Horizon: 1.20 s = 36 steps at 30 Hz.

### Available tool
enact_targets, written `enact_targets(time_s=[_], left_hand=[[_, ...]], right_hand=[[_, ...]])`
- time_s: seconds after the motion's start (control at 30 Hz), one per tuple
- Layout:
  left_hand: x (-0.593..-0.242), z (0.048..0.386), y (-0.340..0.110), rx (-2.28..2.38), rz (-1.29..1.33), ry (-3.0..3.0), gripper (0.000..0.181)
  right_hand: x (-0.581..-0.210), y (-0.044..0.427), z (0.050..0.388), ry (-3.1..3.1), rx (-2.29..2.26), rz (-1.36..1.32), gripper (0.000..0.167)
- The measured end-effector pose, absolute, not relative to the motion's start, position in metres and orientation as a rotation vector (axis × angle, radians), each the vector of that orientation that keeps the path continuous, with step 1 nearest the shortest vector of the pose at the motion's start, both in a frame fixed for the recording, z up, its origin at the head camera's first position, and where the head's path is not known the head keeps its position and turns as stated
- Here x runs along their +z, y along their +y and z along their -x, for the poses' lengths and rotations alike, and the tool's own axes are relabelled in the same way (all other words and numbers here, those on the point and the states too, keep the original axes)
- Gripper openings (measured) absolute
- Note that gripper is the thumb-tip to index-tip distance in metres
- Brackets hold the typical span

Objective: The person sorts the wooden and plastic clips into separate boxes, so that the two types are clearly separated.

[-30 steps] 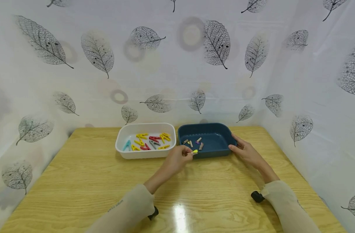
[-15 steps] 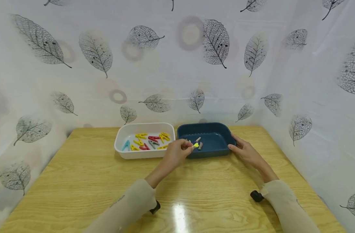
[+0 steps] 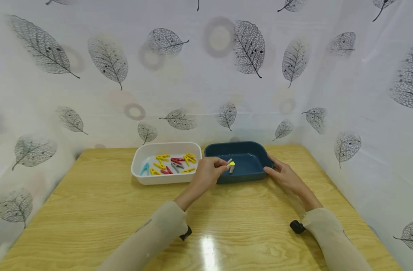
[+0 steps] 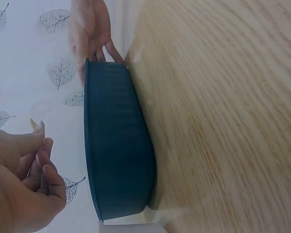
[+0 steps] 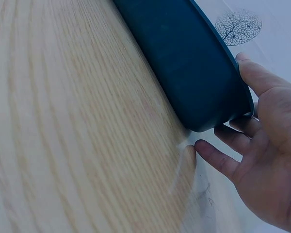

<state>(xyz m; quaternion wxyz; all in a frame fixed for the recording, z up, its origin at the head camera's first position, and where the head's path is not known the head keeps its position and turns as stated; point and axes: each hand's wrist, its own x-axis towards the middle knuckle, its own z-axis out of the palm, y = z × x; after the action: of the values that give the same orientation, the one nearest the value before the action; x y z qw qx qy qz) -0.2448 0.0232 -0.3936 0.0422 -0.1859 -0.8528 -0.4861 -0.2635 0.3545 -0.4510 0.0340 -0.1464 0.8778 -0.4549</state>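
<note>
My left hand (image 3: 208,174) pinches a small wooden clip with a yellow decoration (image 3: 231,164) between thumb and fingertips. It is over the near left part of the dark blue tray (image 3: 254,174); in the left wrist view the yellow tip (image 4: 33,124) pokes out past the thumb, above the tray's rim. A few small wooden clips (image 3: 231,170) lie in that tray, partly hidden by the left hand. My right hand (image 3: 288,180) holds the tray's right end. In the right wrist view its thumb (image 5: 262,75) is at the rim and its fingers are against the outer end wall.
Left of the blue tray, close beside it, stands a white tray (image 3: 169,180) with several larger plastic clothespins (image 3: 159,165) in yellow, red, grey and light blue. Both trays stand near the back of the wooden table (image 3: 125,210), before a leaf-patterned curtain (image 3: 193,82).
My left hand has carried the yellow-decorated clip up and rightward, from the blue tray's near rim to over its inside. The right hand keeps its hold on the tray's end.
</note>
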Motion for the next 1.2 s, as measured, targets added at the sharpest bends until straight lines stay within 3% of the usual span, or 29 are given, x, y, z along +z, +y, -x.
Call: enact_targets(time_s=[1.2], left_hand=[[-0.403, 0.28, 0.055, -1.392, 0.357, -2.634, 0.015]], right_hand=[[-0.452, 0.354, 0.262, 2.691, -1.416, 0.427, 0.073]])
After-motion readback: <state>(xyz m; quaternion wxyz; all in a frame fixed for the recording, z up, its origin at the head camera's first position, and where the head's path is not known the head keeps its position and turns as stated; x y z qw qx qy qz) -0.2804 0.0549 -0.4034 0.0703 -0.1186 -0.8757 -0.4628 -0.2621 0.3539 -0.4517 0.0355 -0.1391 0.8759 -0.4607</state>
